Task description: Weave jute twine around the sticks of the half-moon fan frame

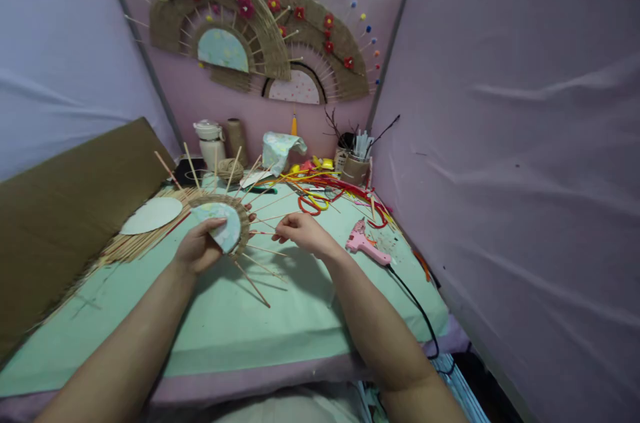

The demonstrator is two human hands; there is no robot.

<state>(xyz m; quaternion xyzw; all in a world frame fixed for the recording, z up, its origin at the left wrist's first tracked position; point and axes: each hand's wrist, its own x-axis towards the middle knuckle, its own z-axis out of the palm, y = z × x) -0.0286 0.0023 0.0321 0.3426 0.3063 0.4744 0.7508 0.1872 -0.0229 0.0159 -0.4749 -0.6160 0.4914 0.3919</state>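
Observation:
My left hand (203, 246) grips a half-round fan piece (227, 226), its thumb lying on the pale blue patterned cloth centre. A band of brown twine (244, 223) curves round that cloth, and thin wooden sticks (253, 283) fan outward from it. At the right side of the fan piece, my right hand (303, 233) pinches the outer part of one stick, which looks reddish. The fingers under the fan piece are partly hidden.
A pink glue gun (367, 243) with a black cord lies at right. Scissors (313, 202) and coloured pipe cleaners (345, 183) are behind. A twine ball (230, 170), a stick pile (145, 243) and a white oval (153, 215) sit at left. Finished fans (320, 16) hang on the back wall.

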